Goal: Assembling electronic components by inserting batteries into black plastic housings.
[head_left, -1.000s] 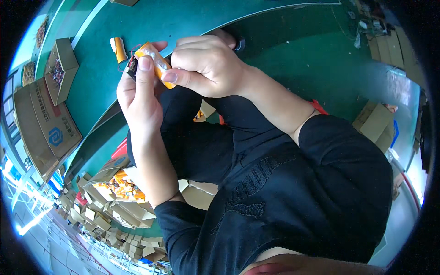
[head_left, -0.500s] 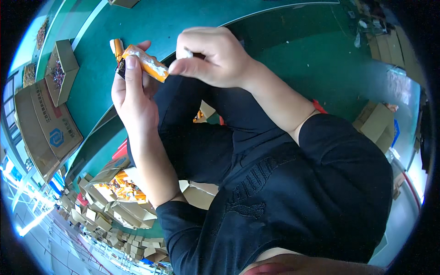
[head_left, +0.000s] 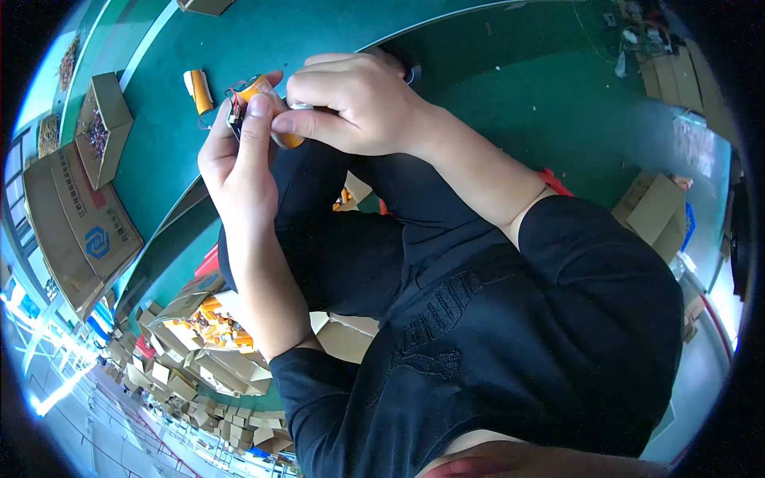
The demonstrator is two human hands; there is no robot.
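Note:
My left hand point(head_left: 247, 147) holds an orange battery pack point(head_left: 259, 86) over the green bench, its thumb pressed on the side. Thin red and black wires and a small white connector point(head_left: 233, 118) show by the left fingers. My right hand point(head_left: 347, 103) is closed at the pack's right end, thumb against curled index finger, with a bit of white material point(head_left: 301, 106) between them. Whether that white bit is still joined to the pack is hidden. Just beyond the left hand, a second orange battery pack point(head_left: 201, 92) with a pale end lies on the bench.
On the left stand an open carton of small parts point(head_left: 100, 131) and a large brown carton point(head_left: 80, 223). A box of orange battery packs point(head_left: 213, 323) sits below my left forearm. More cartons point(head_left: 653, 211) are at the right. My legs are under the bench edge.
My right hand has moved left onto the pack, covering more of it. The held pack has turned, showing less of its white-smeared side and more of its wires.

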